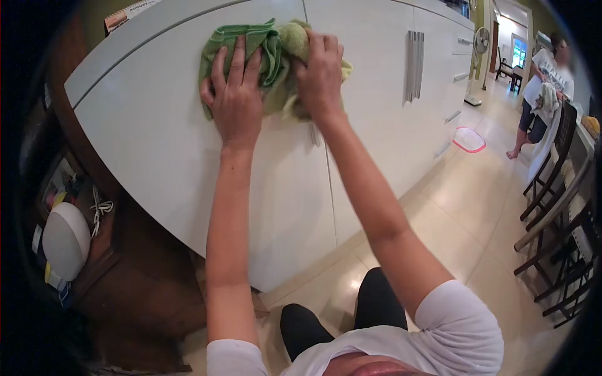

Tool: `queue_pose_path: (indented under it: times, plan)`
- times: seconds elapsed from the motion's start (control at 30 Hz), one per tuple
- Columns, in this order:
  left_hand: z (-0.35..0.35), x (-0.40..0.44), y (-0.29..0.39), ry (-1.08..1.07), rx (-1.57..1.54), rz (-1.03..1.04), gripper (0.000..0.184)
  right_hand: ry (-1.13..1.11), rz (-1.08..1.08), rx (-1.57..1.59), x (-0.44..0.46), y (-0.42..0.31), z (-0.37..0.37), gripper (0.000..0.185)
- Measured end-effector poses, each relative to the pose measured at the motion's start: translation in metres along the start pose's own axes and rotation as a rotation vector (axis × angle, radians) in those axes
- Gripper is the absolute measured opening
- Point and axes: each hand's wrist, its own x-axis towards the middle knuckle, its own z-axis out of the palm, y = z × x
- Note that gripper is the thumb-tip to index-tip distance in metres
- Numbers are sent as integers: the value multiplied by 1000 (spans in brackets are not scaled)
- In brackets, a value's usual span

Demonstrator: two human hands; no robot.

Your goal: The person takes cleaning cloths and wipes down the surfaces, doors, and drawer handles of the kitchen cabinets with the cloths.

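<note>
White cabinet (169, 144) fronts fill most of the view, above a pale tiled floor (451, 207) that runs off to the right. Two long upright handles (414, 66) stand side by side on the doors right of the hands, and four short handles (453, 116) show farther along. One pink-rimmed oval item (469, 140) lies on the floor, one fan (481, 41) stands beyond, and one other person (552, 81) stands at the far right, near several dark chairs (552, 163), too overlapped to count. At the left, one rounded white and grey device (66, 241) and one bundled white cord (99, 210) sit by brown wood; one calendar (128, 14) is at the top.

Two cloths are against the cabinet, touching each other. The green cloth (271, 53) has lighter stripes along its folds and is bunched toward its right side. The yellow-green cloth (295, 41) looks fuzzy and crumpled, with a loose part hanging lower. Just below them, part of another handle (315, 133) shows.

The person's left hand (237, 103) lies on the green cloth, palm down, fingers spread wide. The right hand (321, 78) is narrower, its fingers bent over the yellow-green cloth; whether it grips the fabric or only presses it, one cannot tell.
</note>
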Motion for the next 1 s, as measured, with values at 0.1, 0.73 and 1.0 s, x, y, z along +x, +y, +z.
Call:
queue_pose_path:
  times: [0.1,0.73,1.0]
  plan:
    - [5,3,1,-31,6,-22,50,-6,41,-49,-29,-7,2,54]
    - [5,1,4,-76,0,54,47,-35,126,260,-4,2,-7,41]
    - [22,34,23,70,-378,17,44,49,-170,31,66,45,10,47]
